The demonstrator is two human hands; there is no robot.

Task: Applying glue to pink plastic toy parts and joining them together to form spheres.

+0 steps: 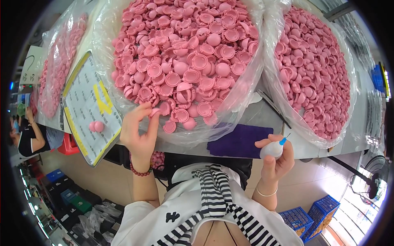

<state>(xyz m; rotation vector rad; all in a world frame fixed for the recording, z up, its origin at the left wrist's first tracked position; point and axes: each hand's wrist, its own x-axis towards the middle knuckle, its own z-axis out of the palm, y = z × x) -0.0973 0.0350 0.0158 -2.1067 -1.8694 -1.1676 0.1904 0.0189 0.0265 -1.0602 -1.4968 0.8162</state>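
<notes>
Between the thumb and fingers of my left hand (141,130) is a small pink plastic shell piece (154,112), held at the near left edge of a heap of pink shell pieces (184,69). The heap of round cups and domes lies in a clear plastic bag (234,119). On the right, my right hand (277,158) is closed round a white squeeze bottle (271,150) with a blue collar and thin needle tip, which points up and away. A purple cloth (238,140) lies flat on the table just left of that hand.
A yellow-taped board (82,139) at left bears a joined pair of pink balls (96,126). Another bag of smaller pink pieces (316,69) stands at right, with a dark thin tool (274,107) beside it. Another person (35,135) sits far left. Blue crates (322,213) stand on the floor.
</notes>
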